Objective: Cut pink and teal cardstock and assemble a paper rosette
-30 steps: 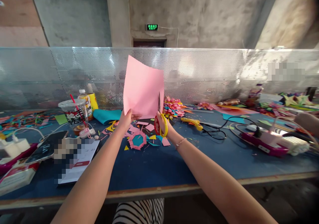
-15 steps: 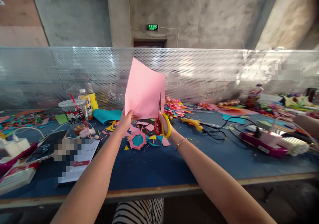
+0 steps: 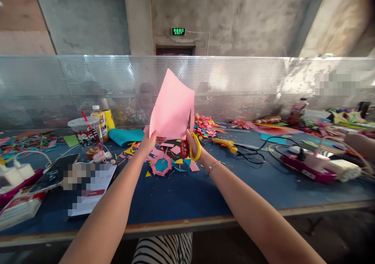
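Note:
My left hand (image 3: 149,142) pinches the lower left corner of a pink paper sheet (image 3: 172,105) and holds it upright above the blue table (image 3: 181,193). My right hand (image 3: 193,143) grips scissors (image 3: 190,144) with red and yellow handles. The blades point up into the sheet's lower right edge. Under both hands lie coloured paper scraps and a pink and teal paper hexagon (image 3: 161,165).
A plastic cup with a red straw (image 3: 85,133), a bottle (image 3: 101,120) and a phone (image 3: 55,172) sit at the left. A yellow tool (image 3: 225,144), cables and a pink device (image 3: 310,165) lie at the right. Another person's arm (image 3: 360,144) rests at the far right. A perforated metal screen (image 3: 249,86) backs the table.
The pink sheet has shifted a little to the right and tilted. The scissors' blades sit further up into its right edge.

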### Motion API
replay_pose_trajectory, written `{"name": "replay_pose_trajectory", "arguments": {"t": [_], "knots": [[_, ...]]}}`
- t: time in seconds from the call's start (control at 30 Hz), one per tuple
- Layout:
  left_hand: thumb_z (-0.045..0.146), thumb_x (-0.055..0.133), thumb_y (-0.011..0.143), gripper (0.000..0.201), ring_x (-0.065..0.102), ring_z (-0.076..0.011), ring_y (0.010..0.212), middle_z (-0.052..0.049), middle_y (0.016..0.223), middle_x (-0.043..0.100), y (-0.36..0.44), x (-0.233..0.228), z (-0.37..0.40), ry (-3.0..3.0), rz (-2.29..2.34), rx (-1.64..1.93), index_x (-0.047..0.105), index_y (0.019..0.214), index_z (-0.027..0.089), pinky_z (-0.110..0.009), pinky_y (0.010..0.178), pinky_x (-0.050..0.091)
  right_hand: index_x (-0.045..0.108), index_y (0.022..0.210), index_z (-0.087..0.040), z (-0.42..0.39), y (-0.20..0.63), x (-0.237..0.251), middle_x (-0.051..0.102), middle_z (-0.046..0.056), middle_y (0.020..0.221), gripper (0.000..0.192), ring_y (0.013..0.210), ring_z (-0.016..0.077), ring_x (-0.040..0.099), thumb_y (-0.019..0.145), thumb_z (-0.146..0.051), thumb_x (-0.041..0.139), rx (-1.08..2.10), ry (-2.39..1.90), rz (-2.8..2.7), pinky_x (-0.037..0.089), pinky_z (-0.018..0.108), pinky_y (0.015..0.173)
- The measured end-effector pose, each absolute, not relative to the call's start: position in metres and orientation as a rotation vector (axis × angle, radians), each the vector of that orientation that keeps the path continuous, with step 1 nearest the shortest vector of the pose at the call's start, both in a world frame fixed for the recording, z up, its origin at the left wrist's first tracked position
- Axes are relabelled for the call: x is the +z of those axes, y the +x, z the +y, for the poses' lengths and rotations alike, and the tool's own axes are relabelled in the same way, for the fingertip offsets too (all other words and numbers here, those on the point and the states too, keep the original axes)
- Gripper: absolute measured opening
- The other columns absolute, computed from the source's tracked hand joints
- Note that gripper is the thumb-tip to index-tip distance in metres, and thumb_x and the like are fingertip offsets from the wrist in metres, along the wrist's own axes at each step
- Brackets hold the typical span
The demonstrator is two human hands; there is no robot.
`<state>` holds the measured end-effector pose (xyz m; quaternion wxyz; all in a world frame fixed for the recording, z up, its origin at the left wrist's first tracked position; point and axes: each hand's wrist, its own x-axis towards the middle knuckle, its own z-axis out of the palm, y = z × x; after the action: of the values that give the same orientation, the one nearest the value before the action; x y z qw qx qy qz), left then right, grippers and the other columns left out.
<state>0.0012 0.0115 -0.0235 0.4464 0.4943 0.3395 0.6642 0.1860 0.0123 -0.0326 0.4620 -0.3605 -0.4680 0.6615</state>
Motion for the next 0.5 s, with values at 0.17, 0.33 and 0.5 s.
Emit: {"name": "replay_pose_trajectory", "arguments": {"t": [0.17, 0.33, 0.5], "knots": [[0.017, 0.047, 0.081, 0.017, 0.066, -0.0217, 0.07, -0.004, 0.061, 0.064, 0.0042, -0.0216, 0.0085, 1.213, 0.825, 1.654, 0.052, 0.097, 0.016, -0.034, 0.064, 0.053, 0.033, 0.055, -0.021, 0.0115, 0.1847, -0.0309, 0.027, -0.006, 0.037, 0.056, 0.029, 0.0056, 0.027, 0.075, -0.073, 0.029, 1.59, -0.984, -1.157, 0.022, 0.018, 0.028], [0.02, 0.05, 0.08, 0.016, 0.066, -0.0236, 0.071, -0.006, 0.064, 0.065, 0.0077, -0.0213, 0.006, 1.19, 0.838, 1.647, 0.053, 0.095, 0.017, -0.038, 0.067, 0.052, 0.033, 0.055, -0.021, 0.015, 0.183, -0.0351, 0.027, -0.007, 0.037, 0.054, 0.03, 0.0058, 0.026, 0.074, -0.071, 0.037, 1.476, -0.957, -1.147, 0.024, 0.019, 0.028], [0.023, 0.049, 0.08, 0.016, 0.066, -0.0233, 0.07, -0.007, 0.066, 0.066, 0.0068, -0.0233, 0.0082, 1.257, 0.823, 1.644, 0.053, 0.095, 0.017, -0.038, 0.067, 0.052, 0.035, 0.058, -0.02, 0.0096, 0.185, -0.0284, 0.028, -0.007, 0.04, 0.055, 0.032, 0.0057, 0.027, 0.076, -0.071, 0.032, 1.56, -0.934, -1.121, 0.023, 0.018, 0.029]]}}
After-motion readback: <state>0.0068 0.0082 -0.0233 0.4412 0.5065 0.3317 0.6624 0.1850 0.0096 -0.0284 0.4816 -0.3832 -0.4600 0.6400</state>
